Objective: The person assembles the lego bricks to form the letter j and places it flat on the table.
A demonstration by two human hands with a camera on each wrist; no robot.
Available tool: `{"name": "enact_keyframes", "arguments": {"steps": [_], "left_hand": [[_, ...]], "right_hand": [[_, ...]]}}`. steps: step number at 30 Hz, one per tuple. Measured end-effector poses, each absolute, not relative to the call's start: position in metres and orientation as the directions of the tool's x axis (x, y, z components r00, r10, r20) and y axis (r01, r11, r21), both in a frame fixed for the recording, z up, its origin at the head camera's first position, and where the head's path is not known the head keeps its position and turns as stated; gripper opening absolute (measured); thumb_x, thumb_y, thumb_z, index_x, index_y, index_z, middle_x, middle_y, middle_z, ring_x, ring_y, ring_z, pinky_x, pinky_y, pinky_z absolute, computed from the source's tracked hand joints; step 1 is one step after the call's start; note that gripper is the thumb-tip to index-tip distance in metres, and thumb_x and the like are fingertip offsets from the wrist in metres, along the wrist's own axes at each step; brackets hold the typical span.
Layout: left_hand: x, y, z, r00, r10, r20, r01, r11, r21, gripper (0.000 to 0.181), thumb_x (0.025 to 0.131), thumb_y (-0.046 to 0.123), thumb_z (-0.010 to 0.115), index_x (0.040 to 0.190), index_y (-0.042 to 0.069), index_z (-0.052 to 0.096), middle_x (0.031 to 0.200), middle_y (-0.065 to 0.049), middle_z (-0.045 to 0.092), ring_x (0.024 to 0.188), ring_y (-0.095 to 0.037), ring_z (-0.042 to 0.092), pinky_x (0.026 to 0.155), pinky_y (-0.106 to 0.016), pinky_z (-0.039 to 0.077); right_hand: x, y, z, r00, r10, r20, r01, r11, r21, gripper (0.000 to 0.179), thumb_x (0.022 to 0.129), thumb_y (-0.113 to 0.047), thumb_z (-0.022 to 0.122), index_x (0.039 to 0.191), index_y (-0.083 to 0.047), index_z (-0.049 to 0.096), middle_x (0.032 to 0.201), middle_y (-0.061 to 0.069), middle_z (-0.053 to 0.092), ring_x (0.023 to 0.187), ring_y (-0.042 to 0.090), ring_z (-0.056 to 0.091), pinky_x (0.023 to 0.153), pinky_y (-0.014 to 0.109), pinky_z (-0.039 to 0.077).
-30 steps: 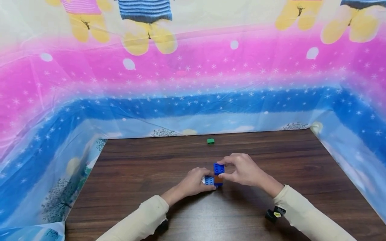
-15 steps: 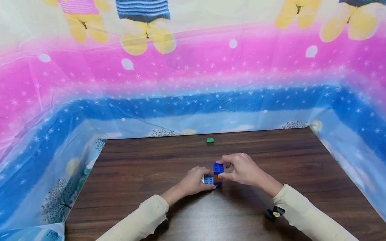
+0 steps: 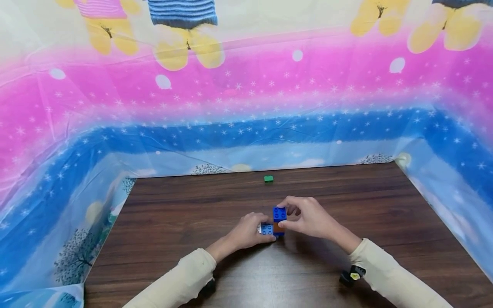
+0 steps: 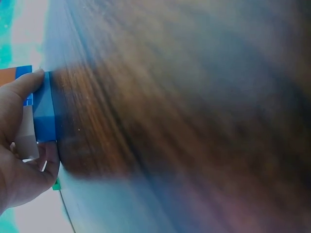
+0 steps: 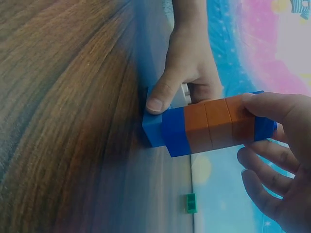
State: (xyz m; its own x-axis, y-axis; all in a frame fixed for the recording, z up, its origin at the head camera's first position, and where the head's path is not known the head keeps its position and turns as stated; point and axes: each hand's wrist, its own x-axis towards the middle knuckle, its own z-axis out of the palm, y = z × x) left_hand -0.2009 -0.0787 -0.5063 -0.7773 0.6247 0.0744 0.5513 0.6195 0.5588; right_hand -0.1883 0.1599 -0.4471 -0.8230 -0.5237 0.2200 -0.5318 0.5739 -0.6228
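Observation:
A small tower of toy building bricks stands mid-table between the two hands. Its base is a lighter blue brick [image 5: 154,128], which the left hand [image 3: 248,231] pinches between thumb and fingers. A white brick [image 4: 26,136] sits on that base on the left hand's side, partly covered by the hand. Beside it rises a column: a dark blue brick [image 5: 175,133], three orange bricks [image 5: 209,124], then another dark blue brick [image 3: 279,214] with studs showing. Thumb and index finger of the right hand [image 3: 310,217] pinch the column at its top; the other fingers are loosely bent.
A loose green brick [image 3: 268,179] lies near the back edge of the dark wooden table [image 3: 185,201]. Behind and beside the table hangs a patterned pink and blue cloth [image 3: 250,98]. A black wrist device [image 3: 352,274] sits at the right cuff.

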Motion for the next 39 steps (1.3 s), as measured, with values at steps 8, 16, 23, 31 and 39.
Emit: {"name": "enact_keyframes", "arguments": {"steps": [8, 16, 23, 31, 39], "left_hand": [[-0.201, -0.079, -0.504, -0.766, 0.64, 0.065, 0.562, 0.617, 0.551, 0.039, 0.088, 0.038, 0.081, 0.116, 0.013, 0.073, 0.1, 0.004, 0.071, 0.08, -0.004, 0.056, 0.069, -0.022, 0.047], [-0.198, -0.083, -0.501, -0.776, 0.63, 0.04, 0.549, 0.641, 0.536, 0.054, 0.088, 0.043, 0.08, 0.13, 0.012, 0.066, 0.12, 0.0, 0.07, 0.105, -0.012, 0.06, 0.089, -0.03, 0.051], [-0.193, -0.094, -0.502, -0.781, 0.621, 0.068, 0.562, 0.65, 0.511, 0.056, 0.088, 0.043, 0.08, 0.135, 0.016, 0.065, 0.126, 0.002, 0.067, 0.117, -0.017, 0.058, 0.1, -0.041, 0.048], [-0.186, -0.107, -0.5, -0.811, 0.583, 0.052, 0.52, 0.676, 0.522, 0.059, 0.088, 0.043, 0.08, 0.137, 0.014, 0.063, 0.124, 0.0, 0.063, 0.112, -0.017, 0.057, 0.094, -0.041, 0.05], [-0.182, -0.117, -0.501, -0.831, 0.551, 0.073, 0.501, 0.687, 0.526, 0.052, 0.088, 0.039, 0.081, 0.132, 0.016, 0.064, 0.12, 0.003, 0.065, 0.109, -0.015, 0.058, 0.091, -0.039, 0.049]], "right_hand": [[-0.188, 0.165, -0.455, -0.839, -0.497, 0.22, -0.498, 0.541, -0.677, 0.044, 0.086, -0.039, 0.083, 0.125, -0.023, 0.068, 0.098, -0.008, 0.07, 0.085, 0.014, 0.068, 0.071, 0.027, 0.056], [-0.19, 0.166, -0.459, -0.858, -0.474, 0.198, -0.455, 0.524, -0.72, 0.044, 0.087, -0.043, 0.082, 0.123, -0.022, 0.069, 0.096, -0.008, 0.071, 0.087, 0.015, 0.068, 0.072, 0.028, 0.056], [-0.19, 0.166, -0.461, -0.858, -0.478, 0.189, -0.453, 0.529, -0.718, 0.047, 0.086, -0.048, 0.08, 0.124, -0.022, 0.069, 0.098, -0.008, 0.071, 0.087, 0.012, 0.067, 0.072, 0.027, 0.056], [-0.187, 0.166, -0.463, -0.867, -0.465, 0.182, -0.44, 0.539, -0.718, 0.047, 0.085, -0.045, 0.083, 0.123, -0.021, 0.069, 0.098, -0.01, 0.072, 0.088, 0.013, 0.068, 0.074, 0.028, 0.055], [-0.188, 0.166, -0.466, -0.875, -0.453, 0.172, -0.427, 0.553, -0.715, 0.048, 0.084, -0.045, 0.083, 0.123, -0.021, 0.07, 0.098, -0.009, 0.072, 0.088, 0.012, 0.068, 0.075, 0.029, 0.055]]}}
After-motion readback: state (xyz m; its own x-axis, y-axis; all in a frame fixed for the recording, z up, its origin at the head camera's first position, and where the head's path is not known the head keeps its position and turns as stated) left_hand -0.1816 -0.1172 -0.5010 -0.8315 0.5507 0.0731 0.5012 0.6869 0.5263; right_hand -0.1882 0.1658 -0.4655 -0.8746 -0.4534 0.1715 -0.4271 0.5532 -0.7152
